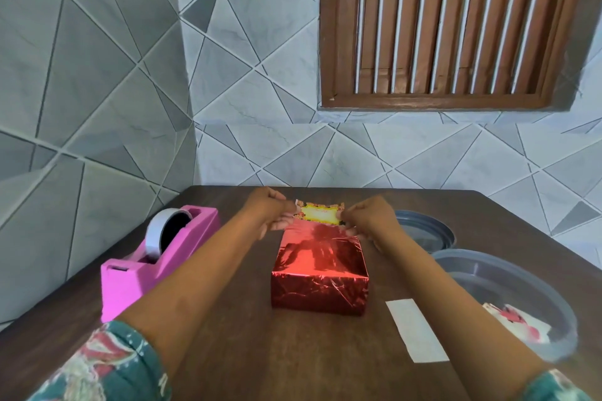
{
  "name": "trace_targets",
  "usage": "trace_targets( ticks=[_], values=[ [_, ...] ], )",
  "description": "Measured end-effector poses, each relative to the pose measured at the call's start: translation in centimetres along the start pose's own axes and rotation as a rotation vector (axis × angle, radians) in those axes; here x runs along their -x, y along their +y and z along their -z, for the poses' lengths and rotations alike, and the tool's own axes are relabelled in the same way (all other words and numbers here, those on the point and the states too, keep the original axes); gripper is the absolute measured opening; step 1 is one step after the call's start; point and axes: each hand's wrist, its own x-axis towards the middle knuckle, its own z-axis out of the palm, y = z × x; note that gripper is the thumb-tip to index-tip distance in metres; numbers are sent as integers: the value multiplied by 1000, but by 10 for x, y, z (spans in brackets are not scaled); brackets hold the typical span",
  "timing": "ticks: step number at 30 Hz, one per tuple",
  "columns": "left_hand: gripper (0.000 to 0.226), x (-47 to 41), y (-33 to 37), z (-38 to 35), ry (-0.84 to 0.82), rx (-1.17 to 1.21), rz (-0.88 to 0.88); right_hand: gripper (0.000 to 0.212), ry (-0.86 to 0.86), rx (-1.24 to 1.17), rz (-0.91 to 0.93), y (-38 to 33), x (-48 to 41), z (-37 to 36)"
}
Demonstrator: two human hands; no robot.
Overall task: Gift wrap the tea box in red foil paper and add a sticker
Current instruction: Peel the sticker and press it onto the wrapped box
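The tea box (321, 270), fully covered in shiny red foil paper, sits in the middle of the dark wooden table (247, 352). Just above its far edge, a yellow sticker (318, 213) with a red patterned border is stretched between both hands. My left hand (272, 212) pinches its left end and my right hand (366, 216) pinches its right end. The sticker hovers close to the box top; whether it touches the foil I cannot tell.
A pink tape dispenser (156, 257) with a white roll stands left of the box. A white backing strip (417, 330) lies at the front right. A clear round container (508, 296) holding paper scraps sits at the right, its lid (423, 228) behind it.
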Motion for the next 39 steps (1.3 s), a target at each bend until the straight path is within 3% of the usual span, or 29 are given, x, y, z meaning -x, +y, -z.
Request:
trace_targets(
  ticks=[9,25,39],
  values=[
    [32,-16,-9,-2,19,-94,14,24,-10,94,-54,0,-12,-5],
    [39,-24,-18,-8,80,-239,-7,22,97,393,69,6,-21,-17],
    [42,-27,-16,-13,120,-711,-149,20,157,518,141,8,-11,-20]
  ],
)
